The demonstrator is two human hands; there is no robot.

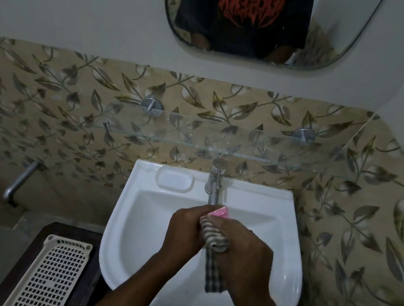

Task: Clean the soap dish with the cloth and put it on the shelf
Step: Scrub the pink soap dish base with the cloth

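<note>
We note both hands over the sink (129, 221) — left hand (185, 231) gripping the pink dish (220, 212), right hand (245, 255) pressing the checked cloth (215, 241) against it — shelf (225, 138) above.

A pink soap dish (220, 211) shows only as a small corner just below the middle of the frame, the rest hidden. A checked cloth (215, 239), dark and pale, is bunched against its lower side, with one strip hanging straight down toward the lower centre. The glass shelf (224, 140) runs level across the middle of the frame, clear, fixed to the leaf-patterned wall above.
</note>
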